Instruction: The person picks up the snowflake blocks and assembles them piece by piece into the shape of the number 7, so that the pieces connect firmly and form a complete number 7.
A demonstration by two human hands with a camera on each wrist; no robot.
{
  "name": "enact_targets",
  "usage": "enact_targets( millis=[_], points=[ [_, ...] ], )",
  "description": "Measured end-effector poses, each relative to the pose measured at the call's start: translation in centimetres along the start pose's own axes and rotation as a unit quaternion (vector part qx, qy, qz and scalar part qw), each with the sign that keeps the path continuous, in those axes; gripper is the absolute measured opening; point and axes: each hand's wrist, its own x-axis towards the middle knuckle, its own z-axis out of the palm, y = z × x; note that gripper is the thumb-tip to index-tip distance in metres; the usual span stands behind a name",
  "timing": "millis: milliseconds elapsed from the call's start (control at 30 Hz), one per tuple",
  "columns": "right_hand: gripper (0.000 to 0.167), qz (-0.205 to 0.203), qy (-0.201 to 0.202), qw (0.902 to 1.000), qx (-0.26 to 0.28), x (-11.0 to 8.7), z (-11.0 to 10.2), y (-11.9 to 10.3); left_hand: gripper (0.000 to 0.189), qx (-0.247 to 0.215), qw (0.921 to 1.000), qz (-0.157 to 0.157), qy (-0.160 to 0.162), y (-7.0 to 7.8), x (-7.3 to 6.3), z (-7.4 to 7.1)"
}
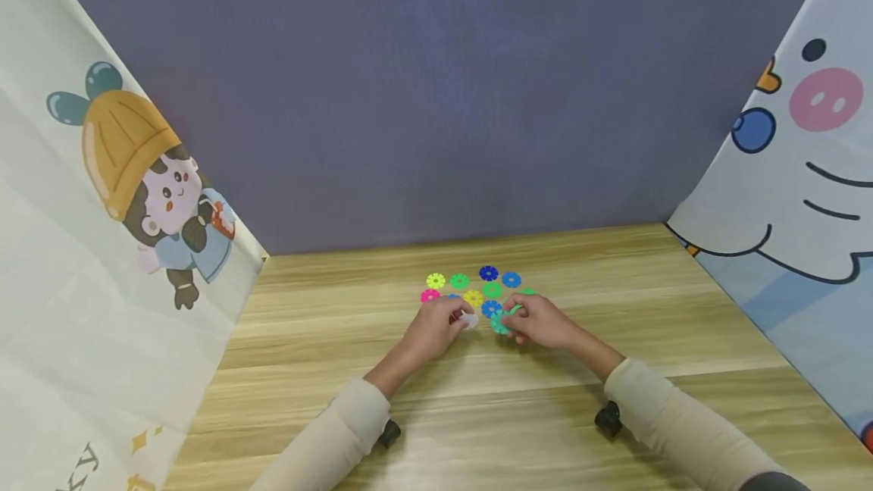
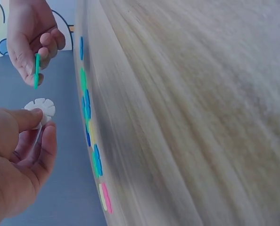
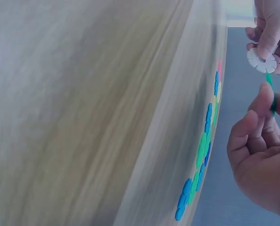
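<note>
In the head view my left hand (image 1: 436,328) pinches a white notched plastic disc (image 1: 470,320) between thumb and fingers. The left wrist view shows this white disc nearly face-on, its slotted edge standing clear of the thumb. Just to the right, my right hand (image 1: 546,323) pinches a teal-green notched disc (image 1: 500,323). Both wrist views show the green disc edge-on, roughly level with the tabletop, and the white one turned across it. A small gap separates the two discs in the left wrist view. Both hands are raised above the table.
Several notched discs lie flat on the wooden table (image 1: 491,415) beyond the hands, among them a pink disc (image 1: 430,295), a yellow disc (image 1: 473,298) and a dark blue disc (image 1: 488,273). A grey-blue panel (image 1: 436,97) rises behind; printed sheets flank both sides.
</note>
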Motion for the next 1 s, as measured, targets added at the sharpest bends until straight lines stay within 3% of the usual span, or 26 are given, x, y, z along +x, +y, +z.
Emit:
enact_targets(
  millis=[433, 700, 1000],
  points=[
    [0.022, 0.029, -0.001, 0.9977, 0.061, 0.4, 0.8, -0.1, 0.012, -0.004, 0.9997, 0.024, 0.009, 0.4, 0.1, 0.4],
    [0.020, 0.037, -0.014, 0.9964, 0.075, 0.4, 1.0, -0.5, 0.013, 0.004, 0.9996, 0.023, 0.014, 0.8, 0.2, 0.4],
    [0.016, 0.036, -0.022, 0.9948, 0.093, 0.2, 0.7, -0.9, 0.010, 0.010, 0.9981, 0.052, 0.030, 1.7, 0.3, 0.1]
  ],
)
